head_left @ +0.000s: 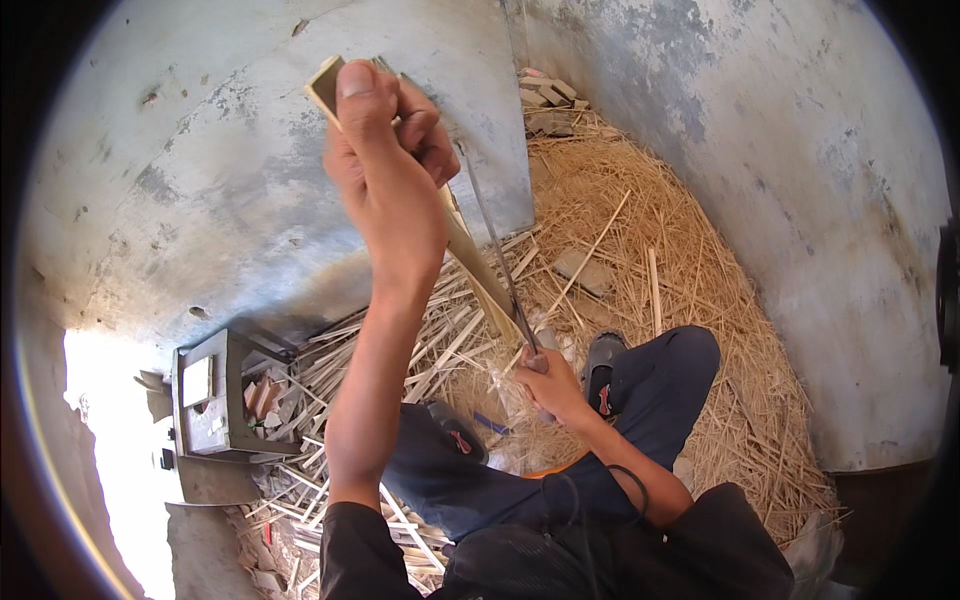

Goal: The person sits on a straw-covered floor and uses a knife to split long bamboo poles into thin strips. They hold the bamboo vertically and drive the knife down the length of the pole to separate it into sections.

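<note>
My left hand (385,150) is raised high and grips the top end of a long pale bamboo strip (470,255), thumb on its upper tip. The strip slants down to the right toward my knees. My right hand (550,385) is low, closed around the handle of a long thin blade (495,240) that runs up along the strip and touches it. I sit with my legs in dark blue trousers (660,390) and wear sandals (603,365).
Straw-like shavings (640,230) and split bamboo sticks (440,340) cover the floor. A small grey box-like stand (210,400) sits at the left. Bricks (548,95) lie in the far corner. Grey concrete walls (800,200) close in behind and on the right.
</note>
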Available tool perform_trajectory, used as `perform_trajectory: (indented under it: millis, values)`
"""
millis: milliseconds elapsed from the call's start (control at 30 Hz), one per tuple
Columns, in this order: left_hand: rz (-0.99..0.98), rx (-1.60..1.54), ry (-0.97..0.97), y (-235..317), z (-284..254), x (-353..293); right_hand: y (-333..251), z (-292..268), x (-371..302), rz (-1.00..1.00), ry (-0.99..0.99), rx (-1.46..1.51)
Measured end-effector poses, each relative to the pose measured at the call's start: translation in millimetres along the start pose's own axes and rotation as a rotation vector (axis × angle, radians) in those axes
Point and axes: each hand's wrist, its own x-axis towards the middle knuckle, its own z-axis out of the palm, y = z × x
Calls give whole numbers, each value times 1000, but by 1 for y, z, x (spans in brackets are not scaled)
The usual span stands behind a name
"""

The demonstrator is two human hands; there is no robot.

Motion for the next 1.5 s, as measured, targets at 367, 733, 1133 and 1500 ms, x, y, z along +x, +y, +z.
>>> perform_trajectory:
  millis: [367, 733, 1133, 1500]
  values:
    - [12, -27, 130, 1, -37, 8, 214, -56, 24, 608, 219, 73]
    - [-67, -128, 66, 8, -41, 4, -10, 0, 0, 168, -162, 130]
    - [-55, -105, 107, 14, -49, -2, -15, 16, 1, -90, -108, -123]
    - [-69, -129, 46, 13, -36, -3, -3, -6, 12, 111, -121, -25]
